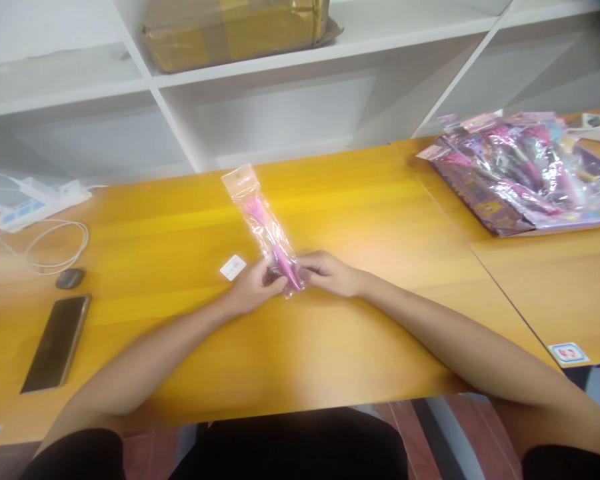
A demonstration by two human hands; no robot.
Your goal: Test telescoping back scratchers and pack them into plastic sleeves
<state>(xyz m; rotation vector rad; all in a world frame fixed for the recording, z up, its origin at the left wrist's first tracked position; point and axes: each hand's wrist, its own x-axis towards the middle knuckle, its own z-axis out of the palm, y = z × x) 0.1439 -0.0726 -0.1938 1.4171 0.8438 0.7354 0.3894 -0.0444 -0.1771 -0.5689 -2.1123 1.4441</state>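
Between my hands, over the middle of the table, is a clear plastic packet (267, 230) with a pink header card at its far end. Inside it lies a long pink item with a bristly or fringed head and a slim handle, like a brush; its exact kind is hard to make out. My left hand (257, 285) pinches the packet's left edge near the handle end. On the opposite edge, my right hand (327, 273) grips it with thumb and fingers. A small white label (233, 267) lies on the table beside my left hand.
Similar packets (525, 160) are heaped in an open printed box (480, 207) at the right. To the left are a phone (57, 343), a small dark case (71, 279), a white cable (83, 243) and a power strip (43, 203). White shelving with a cardboard box (260, 33) stands behind.
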